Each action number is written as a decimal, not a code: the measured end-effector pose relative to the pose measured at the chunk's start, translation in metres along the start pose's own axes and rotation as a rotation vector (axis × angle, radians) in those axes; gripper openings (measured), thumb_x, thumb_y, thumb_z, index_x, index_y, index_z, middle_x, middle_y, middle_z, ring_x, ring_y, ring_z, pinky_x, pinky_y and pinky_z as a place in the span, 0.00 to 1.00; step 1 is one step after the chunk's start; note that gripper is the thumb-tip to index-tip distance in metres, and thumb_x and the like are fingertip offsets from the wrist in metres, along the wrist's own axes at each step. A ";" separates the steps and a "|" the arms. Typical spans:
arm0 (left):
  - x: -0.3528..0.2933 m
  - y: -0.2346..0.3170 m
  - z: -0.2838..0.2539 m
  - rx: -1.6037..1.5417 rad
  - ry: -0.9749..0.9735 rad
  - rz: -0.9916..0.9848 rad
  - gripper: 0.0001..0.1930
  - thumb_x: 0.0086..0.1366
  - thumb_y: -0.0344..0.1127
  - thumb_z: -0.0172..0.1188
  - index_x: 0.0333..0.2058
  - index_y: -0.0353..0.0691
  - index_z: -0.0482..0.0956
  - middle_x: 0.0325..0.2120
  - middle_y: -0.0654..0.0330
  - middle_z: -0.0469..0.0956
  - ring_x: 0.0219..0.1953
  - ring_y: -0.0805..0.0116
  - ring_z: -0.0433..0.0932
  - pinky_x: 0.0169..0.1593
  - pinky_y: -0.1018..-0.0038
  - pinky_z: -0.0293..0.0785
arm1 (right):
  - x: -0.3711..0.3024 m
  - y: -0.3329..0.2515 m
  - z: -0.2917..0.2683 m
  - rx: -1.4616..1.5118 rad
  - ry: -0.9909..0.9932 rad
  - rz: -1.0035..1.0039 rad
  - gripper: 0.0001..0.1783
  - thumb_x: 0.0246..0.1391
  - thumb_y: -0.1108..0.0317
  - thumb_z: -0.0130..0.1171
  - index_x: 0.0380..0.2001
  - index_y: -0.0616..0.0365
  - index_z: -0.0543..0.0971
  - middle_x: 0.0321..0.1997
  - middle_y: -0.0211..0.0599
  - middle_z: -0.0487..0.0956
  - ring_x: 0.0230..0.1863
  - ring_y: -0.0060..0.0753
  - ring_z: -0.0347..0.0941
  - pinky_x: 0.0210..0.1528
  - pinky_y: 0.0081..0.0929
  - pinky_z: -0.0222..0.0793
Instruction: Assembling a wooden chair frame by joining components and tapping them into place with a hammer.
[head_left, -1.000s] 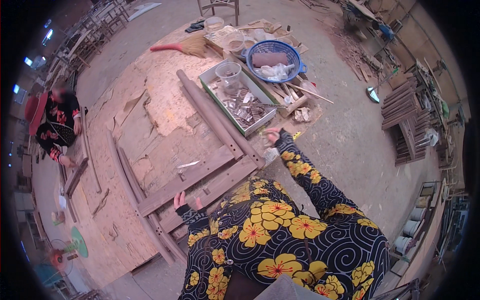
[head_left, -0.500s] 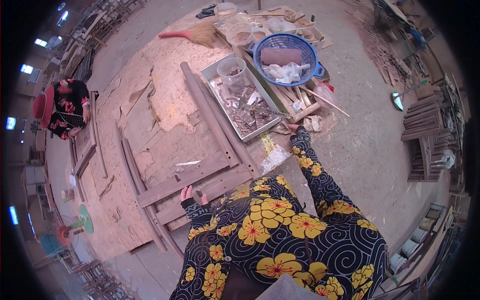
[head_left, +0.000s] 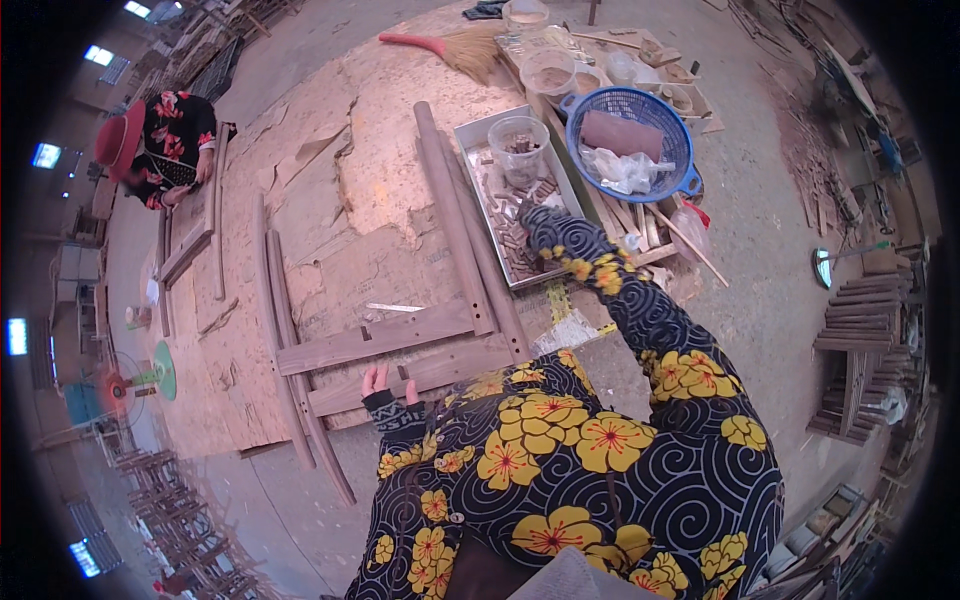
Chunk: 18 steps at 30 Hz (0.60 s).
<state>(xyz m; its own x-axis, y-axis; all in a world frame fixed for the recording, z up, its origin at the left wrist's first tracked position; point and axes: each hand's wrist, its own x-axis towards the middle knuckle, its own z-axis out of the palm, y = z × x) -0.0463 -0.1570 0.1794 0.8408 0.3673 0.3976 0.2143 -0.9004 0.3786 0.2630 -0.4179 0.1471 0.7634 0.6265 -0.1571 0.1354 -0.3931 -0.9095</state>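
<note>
My right hand (head_left: 532, 222) reaches into a shallow white tray (head_left: 466, 130) of small brown wooden pieces (head_left: 522, 262). Its fingers are down among the pieces, hidden by the dark patterned sleeve. A clear plastic tub (head_left: 520, 150) with a few pieces stands at the tray's far end. My left hand (head_left: 388, 390), in a dark knitted cuff, is at the near wooden rail (head_left: 450, 366), fingers and thumb apart on either side of a small dark slot. Beyond it lies a second slotted rail (head_left: 400, 335), which meets a long wooden post (head_left: 455, 220).
A blue basket (head_left: 690, 182) holding a brown roll and clear plastic sits right of the tray, near a thin stick (head_left: 690, 245). A broom (head_left: 470, 50) lies at the far side. Left, curved wooden legs (head_left: 283, 320) lie under the rails' ends; a co-worker (head_left: 165, 150) handles similar parts.
My right hand has moved left from beside the tray's near right corner into the tray. My left hand stays at the near rail. The whole view has shifted slightly.
</note>
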 end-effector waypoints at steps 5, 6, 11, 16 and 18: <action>-0.013 -0.002 -0.006 0.035 0.045 -0.144 0.26 0.45 0.36 0.59 0.45 0.38 0.65 0.44 0.49 0.61 0.47 0.54 0.61 0.50 0.63 0.57 | 0.030 0.017 0.024 0.007 -0.182 0.172 0.11 0.47 0.68 0.48 0.35 0.59 0.70 0.28 0.33 0.73 0.29 0.21 0.68 0.31 0.17 0.66; -0.015 -0.004 -0.006 0.039 0.051 -0.160 0.26 0.45 0.36 0.59 0.45 0.38 0.65 0.44 0.49 0.61 0.47 0.54 0.61 0.50 0.63 0.57 | 0.033 0.019 0.026 0.069 -0.203 0.202 0.11 0.47 0.68 0.48 0.36 0.59 0.70 0.28 0.33 0.73 0.29 0.21 0.68 0.31 0.18 0.66; -0.012 -0.012 -0.011 0.047 0.087 -0.181 0.26 0.44 0.37 0.60 0.44 0.38 0.66 0.44 0.49 0.61 0.47 0.54 0.61 0.50 0.64 0.57 | 0.028 0.025 0.016 0.573 -0.226 0.367 0.13 0.47 0.68 0.47 0.37 0.59 0.69 0.28 0.34 0.73 0.28 0.22 0.68 0.31 0.18 0.67; 0.018 0.002 0.007 -0.162 0.015 -0.091 0.19 0.46 0.35 0.59 0.39 0.39 0.70 0.37 0.54 0.67 0.42 0.60 0.66 0.47 0.68 0.61 | 0.026 0.017 0.018 0.722 -0.263 0.421 0.13 0.47 0.67 0.47 0.38 0.60 0.68 0.28 0.35 0.73 0.28 0.22 0.68 0.30 0.18 0.67; 0.032 0.003 0.015 -0.506 -0.133 -0.254 0.14 0.49 0.33 0.58 0.36 0.38 0.71 0.35 0.57 0.69 0.38 0.66 0.69 0.43 0.72 0.65 | 0.010 -0.007 0.032 0.912 -0.324 0.306 0.17 0.48 0.66 0.44 0.43 0.60 0.64 0.29 0.38 0.72 0.27 0.25 0.70 0.27 0.19 0.70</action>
<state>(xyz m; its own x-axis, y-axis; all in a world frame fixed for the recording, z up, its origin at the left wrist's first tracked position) -0.0116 -0.1511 0.1808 0.8560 0.4958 0.1461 0.1808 -0.5520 0.8140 0.2496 -0.3869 0.1392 0.4578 0.7908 -0.4062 -0.6746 0.0114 -0.7381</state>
